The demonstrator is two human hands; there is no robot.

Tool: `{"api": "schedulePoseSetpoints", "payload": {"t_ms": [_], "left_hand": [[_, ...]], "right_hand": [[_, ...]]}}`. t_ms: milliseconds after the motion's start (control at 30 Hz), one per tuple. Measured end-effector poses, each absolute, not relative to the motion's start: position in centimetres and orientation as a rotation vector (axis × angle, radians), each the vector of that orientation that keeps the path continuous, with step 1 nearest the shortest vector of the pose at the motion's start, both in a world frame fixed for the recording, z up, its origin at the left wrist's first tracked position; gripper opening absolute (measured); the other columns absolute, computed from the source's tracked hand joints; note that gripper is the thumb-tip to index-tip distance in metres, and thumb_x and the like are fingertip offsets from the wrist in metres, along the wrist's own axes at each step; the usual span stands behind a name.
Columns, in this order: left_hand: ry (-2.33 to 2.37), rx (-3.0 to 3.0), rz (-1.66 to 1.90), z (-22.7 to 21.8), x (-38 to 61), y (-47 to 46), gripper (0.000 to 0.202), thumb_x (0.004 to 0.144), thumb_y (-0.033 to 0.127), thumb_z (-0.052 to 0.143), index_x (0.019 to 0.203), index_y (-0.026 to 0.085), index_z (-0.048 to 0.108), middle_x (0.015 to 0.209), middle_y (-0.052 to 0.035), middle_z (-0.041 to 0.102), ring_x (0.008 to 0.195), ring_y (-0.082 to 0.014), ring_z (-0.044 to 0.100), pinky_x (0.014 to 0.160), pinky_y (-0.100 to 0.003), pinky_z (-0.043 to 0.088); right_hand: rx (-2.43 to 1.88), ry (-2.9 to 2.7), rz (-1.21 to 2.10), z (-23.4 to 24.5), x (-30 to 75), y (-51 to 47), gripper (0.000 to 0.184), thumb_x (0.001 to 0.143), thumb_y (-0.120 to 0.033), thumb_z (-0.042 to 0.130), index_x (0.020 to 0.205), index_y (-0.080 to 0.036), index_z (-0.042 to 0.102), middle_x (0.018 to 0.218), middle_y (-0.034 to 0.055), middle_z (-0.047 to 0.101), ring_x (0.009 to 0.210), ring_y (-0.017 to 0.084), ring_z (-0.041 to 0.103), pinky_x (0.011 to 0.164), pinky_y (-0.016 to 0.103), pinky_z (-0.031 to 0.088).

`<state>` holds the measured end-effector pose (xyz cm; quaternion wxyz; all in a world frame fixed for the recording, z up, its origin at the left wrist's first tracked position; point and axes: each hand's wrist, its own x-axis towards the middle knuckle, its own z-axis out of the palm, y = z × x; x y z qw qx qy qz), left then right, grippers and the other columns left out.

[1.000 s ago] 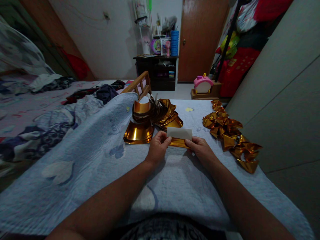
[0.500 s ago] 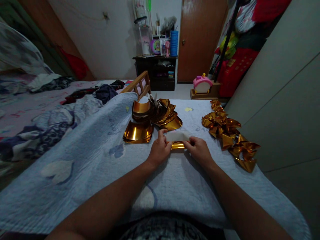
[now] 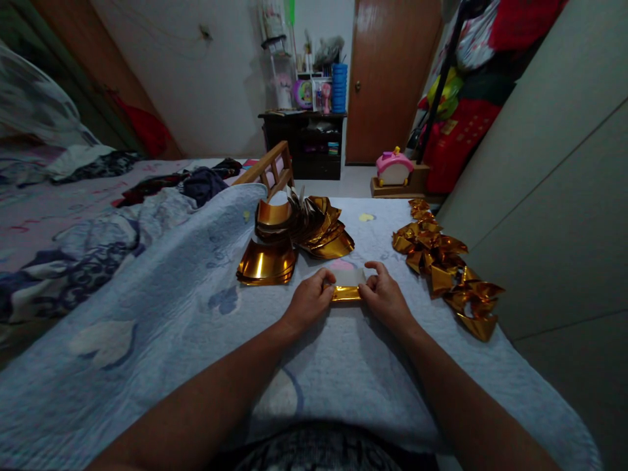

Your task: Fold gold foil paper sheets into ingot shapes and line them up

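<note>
The left hand (image 3: 310, 298) and right hand (image 3: 386, 299) pinch opposite ends of a partly folded gold foil sheet (image 3: 346, 294) over the quilt (image 3: 169, 320); its gold band runs lengthwise between them, neither hand nearer.

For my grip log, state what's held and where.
A gold-and-white sheet: the left hand pinches its left end, the right hand its right end.

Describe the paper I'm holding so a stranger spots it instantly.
Find the light-blue quilt, then the left hand and right hand. Between them is gold-foil paper with a gold band below its pale side. Unlike the gold sheets and folded gold pieces, it's held.
</note>
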<state>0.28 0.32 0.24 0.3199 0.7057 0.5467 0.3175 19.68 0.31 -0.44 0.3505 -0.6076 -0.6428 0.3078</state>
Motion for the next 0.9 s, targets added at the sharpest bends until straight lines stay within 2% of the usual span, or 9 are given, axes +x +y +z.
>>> {"api": "schedulePoseSetpoints", "payload": {"t_ms": [100, 233, 433, 567, 733, 900], "left_hand": [[1.477, 1.918, 0.747, 0.4, 0.4, 0.3, 0.015, 0.082, 0.012, 0.05, 0.089, 0.021, 0.059, 0.083, -0.0001, 0.065, 0.08, -0.0187, 0.061, 0.072, -0.028, 0.041], [1.611, 2.083, 0.548, 0.4, 0.7, 0.2, 0.014, 0.086, 0.014, 0.051, 0.09, 0.021, 0.063, 0.088, -0.0041, 0.069, 0.091, -0.024, 0.061, 0.083, -0.036, 0.04], [1.739, 2.287, 0.424, 0.1, 0.7, -0.4, 0.01, 0.089, 0.023, 0.058, 0.096, 0.022, 0.066, 0.103, -0.0078, 0.062, 0.104, -0.0287, 0.051, 0.089, -0.042, 0.037], [1.76, 2.335, 0.496, -0.1, 0.6, -0.3, 0.012, 0.087, 0.024, 0.064, 0.099, 0.024, 0.067, 0.111, -0.0077, 0.055, 0.106, -0.0279, 0.047, 0.09, -0.042, 0.037], [1.514, 2.443, 0.501, 0.1, 0.6, 0.0, 0.017, 0.093, 0.015, 0.054, 0.095, 0.022, 0.069, 0.106, -0.0078, 0.056, 0.1, -0.0245, 0.048, 0.086, -0.037, 0.04], [1.497, 2.583, 0.446, 0.0, 0.8, 0.1, 0.013, 0.094, 0.022, 0.058, 0.093, 0.023, 0.07, 0.108, -0.008, 0.058, 0.102, -0.0257, 0.049, 0.085, -0.038, 0.04]], "right_hand": [[-1.58, -1.726, 0.781, -0.4, 19.6, 0.2, 0.042, 0.081, -0.024, 0.051, 0.122, -0.017, 0.048, 0.061, -0.0073, 0.051, 0.058, 0.017, 0.053, 0.058, 0.026, 0.034], [-1.677, -1.844, 0.676, -0.4, 19.3, 0.1, 0.039, 0.084, -0.019, 0.05, 0.122, -0.016, 0.05, 0.067, -0.003, 0.059, 0.063, 0.018, 0.057, 0.061, 0.027, 0.034], [-1.801, -1.995, 0.474, -1.0, 18.8, 0.2, 0.036, 0.087, -0.016, 0.054, 0.123, -0.015, 0.051, 0.082, 0.0048, 0.068, 0.077, 0.021, 0.062, 0.069, 0.028, 0.035], [-1.855, -2.058, 0.355, -1.2, 18.9, 0.1, 0.026, 0.089, -0.018, 0.055, 0.115, -0.016, 0.057, 0.086, 0.0069, 0.068, 0.081, 0.022, 0.06, 0.073, 0.03, 0.036], [-1.788, -2.115, 0.153, -0.9, 18.9, -0.2, 0.014, 0.089, -0.018, 0.058, 0.101, -0.019, 0.064, 0.103, 0.0103, 0.064, 0.1, 0.026, 0.054, 0.083, 0.034, 0.035], [-1.579, -2.277, 0.247, -1.3, 18.4, 0.2, 0.016, 0.092, -0.012, 0.052, 0.09, -0.02, 0.067, 0.098, 0.0073, 0.062, 0.092, 0.022, 0.052, 0.078, 0.031, 0.035]]}}
